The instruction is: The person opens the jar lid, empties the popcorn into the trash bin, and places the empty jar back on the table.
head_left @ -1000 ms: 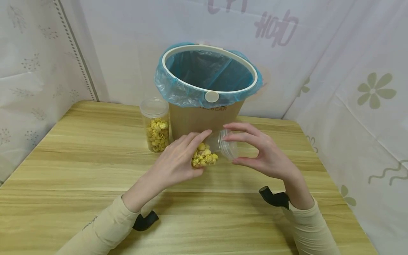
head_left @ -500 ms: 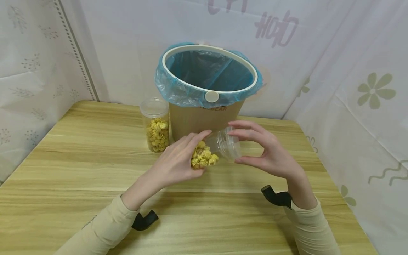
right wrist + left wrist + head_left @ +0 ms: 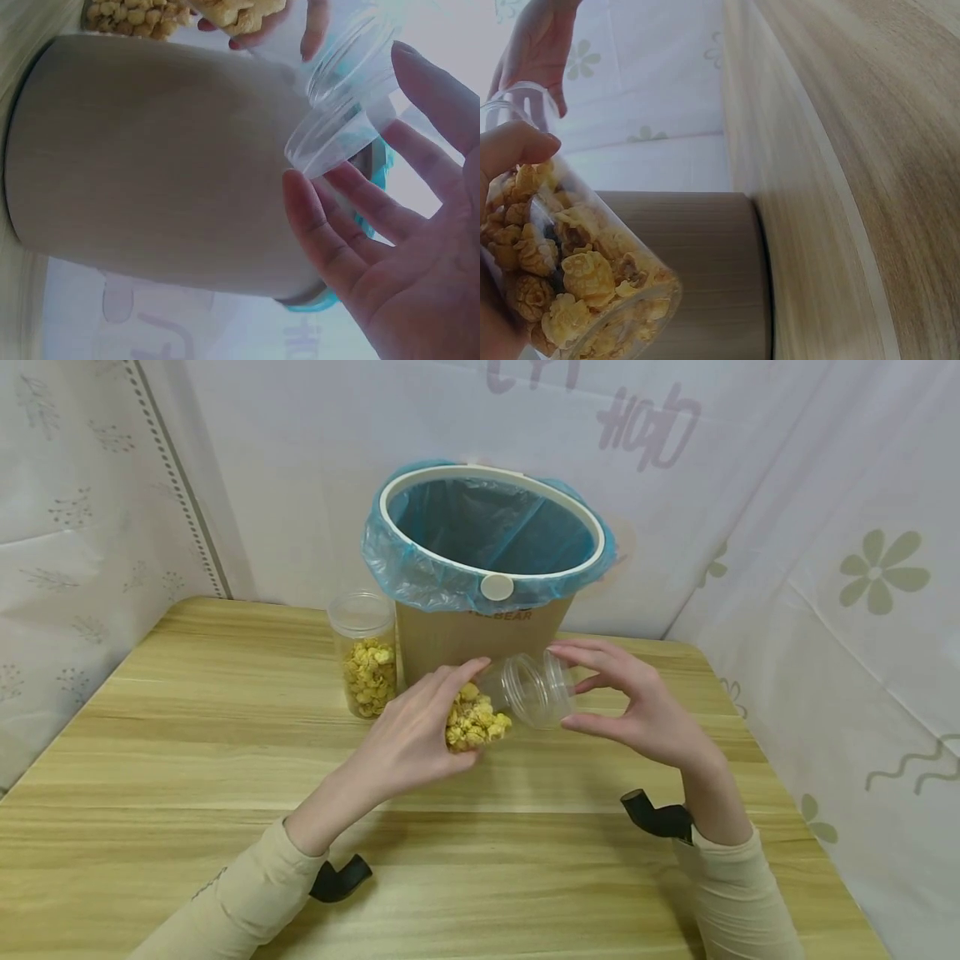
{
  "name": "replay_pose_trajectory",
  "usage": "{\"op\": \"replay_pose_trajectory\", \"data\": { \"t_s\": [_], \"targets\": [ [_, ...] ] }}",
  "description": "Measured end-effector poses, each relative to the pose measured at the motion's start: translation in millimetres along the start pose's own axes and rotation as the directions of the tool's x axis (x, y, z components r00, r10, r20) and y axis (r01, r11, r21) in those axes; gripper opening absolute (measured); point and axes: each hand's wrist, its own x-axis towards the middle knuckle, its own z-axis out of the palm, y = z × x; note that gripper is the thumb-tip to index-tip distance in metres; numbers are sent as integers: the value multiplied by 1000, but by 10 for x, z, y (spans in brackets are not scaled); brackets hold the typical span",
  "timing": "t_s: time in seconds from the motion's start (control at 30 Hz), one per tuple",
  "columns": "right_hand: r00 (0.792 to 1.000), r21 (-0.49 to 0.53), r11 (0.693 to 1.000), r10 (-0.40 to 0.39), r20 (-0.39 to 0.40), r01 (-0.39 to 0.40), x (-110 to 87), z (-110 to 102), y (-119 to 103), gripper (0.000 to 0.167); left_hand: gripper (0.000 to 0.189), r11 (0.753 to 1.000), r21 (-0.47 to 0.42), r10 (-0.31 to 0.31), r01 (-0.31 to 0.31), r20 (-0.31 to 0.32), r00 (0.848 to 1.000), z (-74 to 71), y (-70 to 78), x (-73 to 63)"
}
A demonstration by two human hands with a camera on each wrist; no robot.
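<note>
My left hand (image 3: 416, 727) grips a clear plastic jar (image 3: 495, 685) partly filled with yellow popcorn (image 3: 476, 722). The jar is tilted, its mouth to the upper right, above the table. At that mouth, my right hand (image 3: 637, 706) pinches a clear screw lid (image 3: 557, 685) by its rim between thumb and fingers. A narrow gap shows between the lid (image 3: 337, 139) and the threaded neck (image 3: 352, 64) in the right wrist view. In the left wrist view the jar's round base points down to the right, popcorn (image 3: 589, 277) heaped toward it.
Behind the hands stands a tan bin (image 3: 450, 639) lined with a blue plastic bag (image 3: 420, 583) under a white ring (image 3: 495, 467). A second lidded jar (image 3: 363, 672) of popcorn stands upright at the bin's left. Patterned curtains (image 3: 300, 468) hang round the wooden table (image 3: 480, 877).
My right hand has moved a little to the right with the lid, which has come off the jar's mouth. The left hand has stayed nearly in place with the jar.
</note>
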Motion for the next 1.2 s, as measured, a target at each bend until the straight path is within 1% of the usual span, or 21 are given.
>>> {"op": "replay_pose_trajectory", "data": {
  "t_s": [0.2,0.3,0.47,0.7,0.8,0.93,1.07,1.2],
  "targets": [
    [999,-20,999,35,19,-34,-47,-87,149,79,106,1000,-8,-9,9,-13,1000,-10,-16,0],
    [997,-16,997,77,28,-76,-78,-136,233,77,105,1000,-15,-12,11,-20,1000,-14,-16,1],
    [986,-33,986,165,28,-164,-96,-189,349,75,105,1000,-17,-5,4,-34,999,-13,-16,-1],
    [967,-93,964,253,19,-250,-94,-206,515,73,104,1000,-15,-4,3,-47,999,-12,-19,2],
    [953,-120,947,302,21,-297,-106,-207,608,72,104,1000,-13,-4,3,-51,999,-11,-25,-3],
    [926,-126,920,377,33,-370,-133,-203,748,69,104,1000,-11,-2,1,-53,999,-9,-30,-5],
    [900,-106,898,434,46,-427,-160,-194,870,67,104,1000,-8,0,0,-52,999,-9,-30,-4],
    [880,-84,881,471,57,-466,-183,-183,954,66,104,1000,-7,0,0,-49,999,-13,-28,2]
  ]
}}
